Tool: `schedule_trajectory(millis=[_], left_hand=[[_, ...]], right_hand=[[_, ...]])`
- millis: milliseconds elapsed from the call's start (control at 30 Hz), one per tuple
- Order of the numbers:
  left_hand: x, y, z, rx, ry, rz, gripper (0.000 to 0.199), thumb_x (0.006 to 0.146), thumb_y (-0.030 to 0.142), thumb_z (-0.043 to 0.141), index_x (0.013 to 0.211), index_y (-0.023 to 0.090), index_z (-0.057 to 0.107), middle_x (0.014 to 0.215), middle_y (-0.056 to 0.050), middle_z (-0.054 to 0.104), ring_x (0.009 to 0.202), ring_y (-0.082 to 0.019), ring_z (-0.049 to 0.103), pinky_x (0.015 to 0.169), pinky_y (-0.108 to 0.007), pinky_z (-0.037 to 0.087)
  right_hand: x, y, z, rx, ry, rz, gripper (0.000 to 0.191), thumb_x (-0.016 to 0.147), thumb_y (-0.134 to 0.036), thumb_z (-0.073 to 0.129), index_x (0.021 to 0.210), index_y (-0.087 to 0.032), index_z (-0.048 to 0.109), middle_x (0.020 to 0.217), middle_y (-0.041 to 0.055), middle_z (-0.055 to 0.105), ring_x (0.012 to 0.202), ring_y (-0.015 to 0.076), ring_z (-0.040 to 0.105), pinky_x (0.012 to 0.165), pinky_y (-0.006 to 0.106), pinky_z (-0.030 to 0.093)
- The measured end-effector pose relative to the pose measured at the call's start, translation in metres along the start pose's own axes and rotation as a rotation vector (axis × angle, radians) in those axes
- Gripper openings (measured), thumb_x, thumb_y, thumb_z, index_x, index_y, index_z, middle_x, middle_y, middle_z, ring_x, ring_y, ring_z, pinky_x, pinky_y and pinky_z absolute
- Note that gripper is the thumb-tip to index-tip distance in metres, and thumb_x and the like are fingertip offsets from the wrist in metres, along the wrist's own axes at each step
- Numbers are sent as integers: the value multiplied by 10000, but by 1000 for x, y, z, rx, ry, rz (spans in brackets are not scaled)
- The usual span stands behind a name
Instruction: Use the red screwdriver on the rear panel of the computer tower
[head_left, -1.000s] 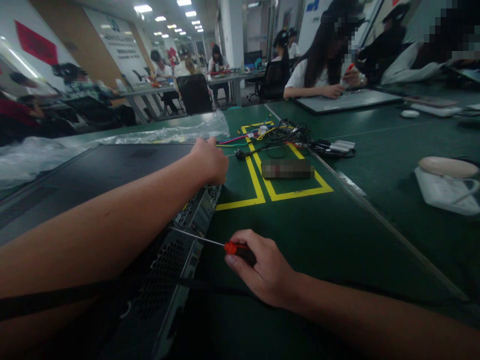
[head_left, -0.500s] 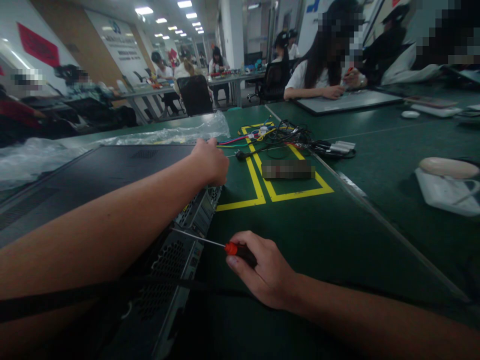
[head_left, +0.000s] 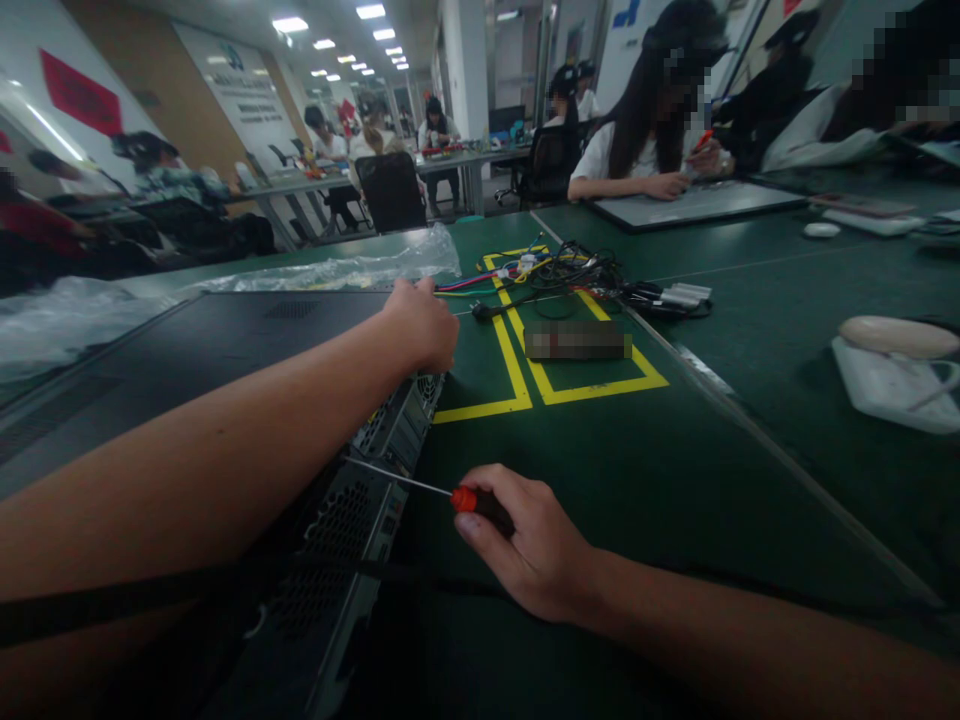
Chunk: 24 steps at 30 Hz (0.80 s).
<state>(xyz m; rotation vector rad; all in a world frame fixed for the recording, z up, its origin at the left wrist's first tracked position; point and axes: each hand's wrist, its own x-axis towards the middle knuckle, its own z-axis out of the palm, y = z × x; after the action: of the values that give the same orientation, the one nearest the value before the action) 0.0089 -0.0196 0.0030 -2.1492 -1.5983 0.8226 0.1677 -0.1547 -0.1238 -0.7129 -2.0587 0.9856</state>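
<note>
A black desktop computer case (head_left: pixel 172 350) lies on its side at the left, its perforated metal rear panel (head_left: pixel 337 535) facing right. My right hand (head_left: pixel 529 545) is closed around a screwdriver (head_left: pixel 466 499) with a red and dark handle. The thin shaft reaches left to the rear panel, its tip near the panel and partly lost behind my left forearm. Across the case stretches my left arm. My left hand (head_left: pixel 421 325) grips the far rear corner with curled fingers, some of them hidden from view.
Beyond the case lie clear plastic wrap (head_left: pixel 360 262) and tangled cables (head_left: pixel 577 268). A dark blurred block (head_left: pixel 577 340) sits within yellow tape lines (head_left: pixel 517 380) on the green table (head_left: pixel 675 480). To the right is a white dish (head_left: pixel 892 385). Another person (head_left: pixel 637 150) works across the table.
Almost nothing differs. Both hands hold their places, and the screwdriver stays at the rear panel with only a tiny shift in view.
</note>
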Motion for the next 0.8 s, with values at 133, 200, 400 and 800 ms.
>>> schedule_trajectory(millis=[133,200,400,800], left_hand=[[0,-1,0,-1,6,7,516,861,415,482,1220,124,713,1331,-195,651,1260,-415,452,951,-551,439],[1,-1,0,4,10,10,526,864,428,474,1229,129,707,1329,-191,652,1258,-412,455,951,-550,441],[1,-1,1,16,6,4,527,868,445,472,1232,143,705,1332,-179,652,1258,-399,459,949,-527,446],[1,0,1,6,8,-6,498,875,418,502,1223,132,715,1326,-190,656,1264,-407,462,946,-535,448]], right_hand=[[1,0,0,2,-3,-12,105,967,-275,536,1022,-190,565,802,7,606,648,143,541,595,278,426],[1,1,-1,5,-8,-10,106,969,-277,534,1022,-191,563,800,6,603,647,143,540,591,277,423],[-1,1,0,30,-13,-1,116,969,-279,544,1045,-193,557,784,0,604,618,132,531,560,260,413],[-1,3,2,27,29,-23,139,948,-249,612,1056,-178,562,864,26,653,705,149,614,634,274,464]])
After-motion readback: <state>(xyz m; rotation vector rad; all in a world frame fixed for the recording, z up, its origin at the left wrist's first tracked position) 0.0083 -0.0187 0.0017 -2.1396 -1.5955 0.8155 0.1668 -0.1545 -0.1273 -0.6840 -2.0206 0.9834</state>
